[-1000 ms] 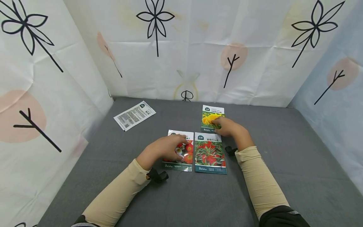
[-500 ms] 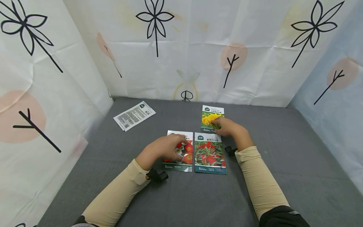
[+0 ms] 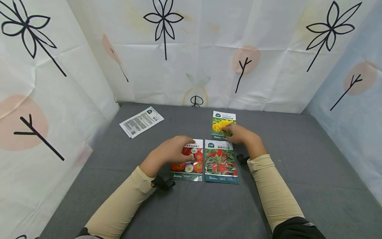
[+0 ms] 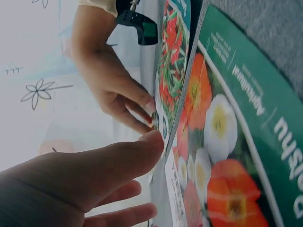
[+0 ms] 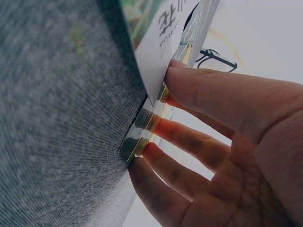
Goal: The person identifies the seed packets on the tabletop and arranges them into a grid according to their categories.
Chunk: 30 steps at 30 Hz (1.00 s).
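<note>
A seed packet with red, orange and white poppies [image 3: 188,168] lies flat on the grey cloth. My left hand [image 3: 167,152] is over its upper left part, thumb and fingers spread apart; the left wrist view shows nothing between them. Against its right side, a narrow gap away, lies a packet with red flowers and green leaves [image 3: 221,162]. Behind that one is a packet with yellow flowers [image 3: 220,125]. My right hand [image 3: 243,136] touches it at its lower right, fingertips [image 5: 163,127] along the edge and thumb near the bottom border.
A white packet, printed side with barcode up [image 3: 141,122], lies tilted at the back left. Grey cloth [image 3: 209,212] covers the table. White printed fabric walls [image 3: 209,66] stand along the back and both sides.
My left hand has shifted slightly up and left, uncovering more of the poppy packet, whose top edge has dropped slightly. The right hand and the other packets have stayed in place.
</note>
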Tool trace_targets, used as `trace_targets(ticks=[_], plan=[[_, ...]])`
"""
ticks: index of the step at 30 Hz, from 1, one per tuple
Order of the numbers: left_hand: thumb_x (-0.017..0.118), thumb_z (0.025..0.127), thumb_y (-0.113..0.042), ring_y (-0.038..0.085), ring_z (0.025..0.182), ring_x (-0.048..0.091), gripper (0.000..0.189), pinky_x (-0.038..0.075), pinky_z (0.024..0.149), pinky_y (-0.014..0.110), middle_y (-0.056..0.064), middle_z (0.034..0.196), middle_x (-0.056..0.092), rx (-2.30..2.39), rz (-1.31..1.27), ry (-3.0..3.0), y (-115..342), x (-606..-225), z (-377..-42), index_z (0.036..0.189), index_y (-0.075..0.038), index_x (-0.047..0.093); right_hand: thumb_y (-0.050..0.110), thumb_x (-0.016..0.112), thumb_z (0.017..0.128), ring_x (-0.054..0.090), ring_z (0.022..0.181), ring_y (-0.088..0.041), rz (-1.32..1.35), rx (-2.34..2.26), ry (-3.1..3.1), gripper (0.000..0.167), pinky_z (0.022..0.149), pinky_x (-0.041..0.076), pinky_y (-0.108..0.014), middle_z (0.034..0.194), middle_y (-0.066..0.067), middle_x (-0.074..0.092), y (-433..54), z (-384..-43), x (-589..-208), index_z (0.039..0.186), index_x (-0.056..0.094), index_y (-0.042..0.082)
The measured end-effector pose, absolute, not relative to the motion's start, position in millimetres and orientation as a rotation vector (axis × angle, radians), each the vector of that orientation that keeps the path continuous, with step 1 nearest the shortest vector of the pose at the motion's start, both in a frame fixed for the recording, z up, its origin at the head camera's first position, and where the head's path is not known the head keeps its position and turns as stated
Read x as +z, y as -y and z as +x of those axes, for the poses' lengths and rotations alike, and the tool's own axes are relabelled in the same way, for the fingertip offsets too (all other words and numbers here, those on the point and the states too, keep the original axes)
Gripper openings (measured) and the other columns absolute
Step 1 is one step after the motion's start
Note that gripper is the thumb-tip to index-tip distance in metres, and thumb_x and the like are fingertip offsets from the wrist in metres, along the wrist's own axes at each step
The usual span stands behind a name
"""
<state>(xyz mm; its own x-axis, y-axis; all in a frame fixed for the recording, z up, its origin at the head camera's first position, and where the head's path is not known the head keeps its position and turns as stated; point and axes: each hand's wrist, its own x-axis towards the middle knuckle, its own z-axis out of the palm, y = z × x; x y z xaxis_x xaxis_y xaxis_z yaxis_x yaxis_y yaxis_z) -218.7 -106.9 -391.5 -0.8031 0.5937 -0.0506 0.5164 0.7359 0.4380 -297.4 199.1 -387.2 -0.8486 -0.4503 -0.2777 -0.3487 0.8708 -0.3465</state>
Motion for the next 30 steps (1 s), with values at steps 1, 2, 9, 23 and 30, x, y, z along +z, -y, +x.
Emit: trace_targets(ticks=[1, 2, 9, 23, 30], plan=[[0.080, 0.096, -0.031, 0.030, 0.137, 0.059, 0.060, 0.052, 0.111, 0.050, 0.010, 0.149, 0.063, 0.621, 0.881, -2.761, 108.7, -390.6, -219.6, 0.147, -0.006, 0.062, 0.008, 0.060, 0.105, 0.036, 0.153, -0.052, -0.598, -0.403, -2.690, 0.059, 0.119, 0.041, -0.062, 0.164, -0.034, 0.038, -198.9, -296.9, -386.9, 0.160, 0.042, -0.003], [0.080, 0.096, -0.031, 0.030, 0.136, 0.060, 0.059, 0.053, 0.111, 0.051, 0.010, 0.148, 0.064, 0.633, 0.876, -2.776, 110.7, -390.1, -221.0, 0.146, -0.006, 0.062, 0.008, 0.060, 0.105, 0.036, 0.153, -0.052, -0.599, -0.402, -2.689, 0.059, 0.118, 0.041, -0.062, 0.164, -0.034, 0.038, -198.6, -296.4, -386.4, 0.160, 0.042, -0.003], [0.082, 0.093, -0.030, 0.029, 0.131, 0.064, 0.051, 0.052, 0.112, 0.050, 0.010, 0.137, 0.071, 0.743, 0.867, -2.878, 128.9, -384.3, -233.8, 0.136, -0.005, 0.070, 0.008, 0.060, 0.105, 0.039, 0.151, -0.051, -0.603, -0.388, -2.688, 0.058, 0.113, 0.045, -0.059, 0.163, -0.033, 0.039, -198.1, -295.9, -385.7, 0.160, 0.042, -0.003], [0.077, 0.097, -0.027, 0.042, 0.141, 0.053, 0.054, 0.041, 0.119, 0.059, 0.021, 0.145, 0.063, 0.923, 0.592, -3.066, 205.8, -367.8, -255.4, 0.141, 0.000, 0.063, 0.009, 0.061, 0.105, 0.044, 0.147, -0.050, -0.591, -0.393, -2.688, 0.058, 0.098, 0.046, -0.052, 0.164, -0.033, 0.039, -200.4, -297.1, -387.0, 0.160, 0.043, -0.001], [0.076, 0.097, -0.026, 0.044, 0.144, 0.048, 0.055, 0.037, 0.120, 0.063, 0.024, 0.153, 0.055, 1.034, 0.401, -3.166, 242.0, -361.3, -256.2, 0.144, -0.001, 0.061, 0.010, 0.061, 0.106, 0.040, 0.151, -0.051, -0.594, -0.405, -2.692, 0.056, 0.111, 0.046, -0.058, 0.164, -0.031, 0.040, -200.4, -295.5, -386.3, 0.159, 0.046, -0.001]])
